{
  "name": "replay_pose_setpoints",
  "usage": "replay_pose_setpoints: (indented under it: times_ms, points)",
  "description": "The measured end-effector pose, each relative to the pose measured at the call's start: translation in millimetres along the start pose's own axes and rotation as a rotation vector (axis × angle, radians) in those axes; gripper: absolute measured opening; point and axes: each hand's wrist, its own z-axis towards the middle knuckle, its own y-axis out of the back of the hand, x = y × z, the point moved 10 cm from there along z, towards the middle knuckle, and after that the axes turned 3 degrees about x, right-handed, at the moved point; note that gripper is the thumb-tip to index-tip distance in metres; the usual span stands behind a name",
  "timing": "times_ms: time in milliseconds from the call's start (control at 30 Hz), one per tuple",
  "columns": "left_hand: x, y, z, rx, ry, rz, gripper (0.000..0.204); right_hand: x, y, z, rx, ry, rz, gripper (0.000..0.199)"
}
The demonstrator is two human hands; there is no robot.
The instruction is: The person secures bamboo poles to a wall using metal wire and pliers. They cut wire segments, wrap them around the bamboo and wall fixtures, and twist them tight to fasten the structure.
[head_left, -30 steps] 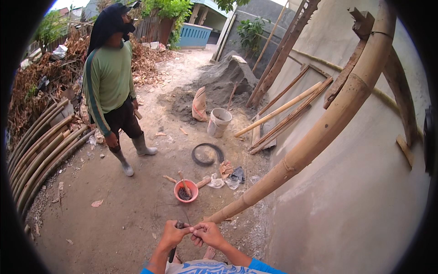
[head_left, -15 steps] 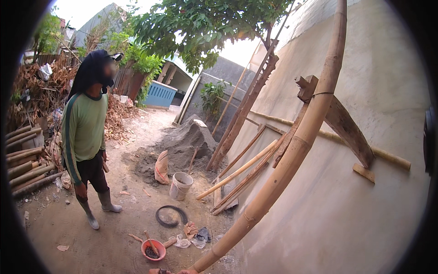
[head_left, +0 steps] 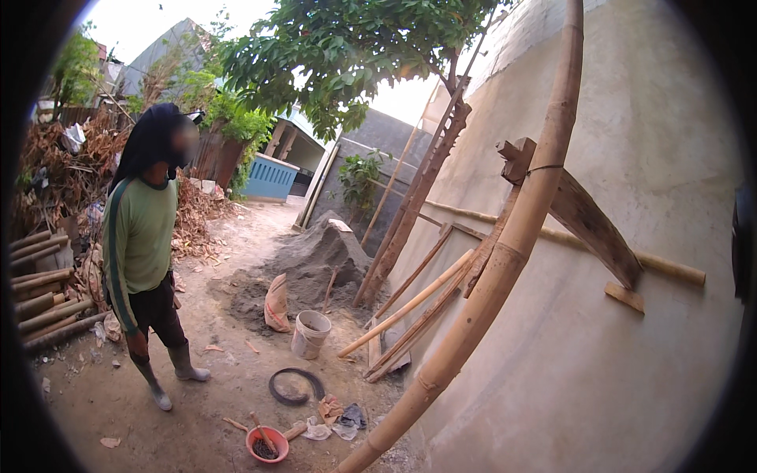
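Neither of my hands shows in the head view. A long, thick bamboo pole point(head_left: 441, 364) runs from the lower edge up past the top right. Dark wire rings it where it meets a wooden block point(head_left: 517, 160) and a slanting timber brace point(head_left: 595, 225) that reaches to the wall. On the ground left of the pole's lower end sits a red bowl point(head_left: 267, 457) with dark small pieces and a wooden-handled tool inside. A coil of black wire point(head_left: 297, 387) lies just beyond, beside crumpled plastic and paper point(head_left: 331, 410).
A person point(head_left: 146, 236) in a green shirt and grey boots stands at left. A white bucket point(head_left: 311, 334), a sack point(head_left: 277, 303) and a sand heap point(head_left: 323, 251) lie ahead. Bamboo poles point(head_left: 51, 303) are stacked far left. Timber poles point(head_left: 410, 315) lean against the plastered wall point(head_left: 631, 370).
The view has shifted slightly. A bit of a hand at the pole's lower end has gone out of the picture. The person at left has moved little.
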Motion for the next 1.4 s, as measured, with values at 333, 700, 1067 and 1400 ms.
replay_pose_setpoints:
  times_ms: [333, 700, 1067, 1400]
  points:
    - [-15, 24, -17, -0.012, 0.322, 0.261, 0.019, 13, 7, 14, -0.101, -0.065, 0.339, 0.018]
    - [-3, -32, -54, 0.347, 0.668, 0.104, 0.017, 108, -1, 46, -0.006, 0.144, 0.763, 0.018]
    - [-121, 46, -28, 0.303, 0.197, 0.058, 0.030, 102, 8, 45, -0.055, 0.128, 0.675, 0.013]
    - [-127, 62, -3, -0.010, 0.193, -0.231, 0.040, 79, -63, 3, 0.142, 0.053, 0.547, 0.011]
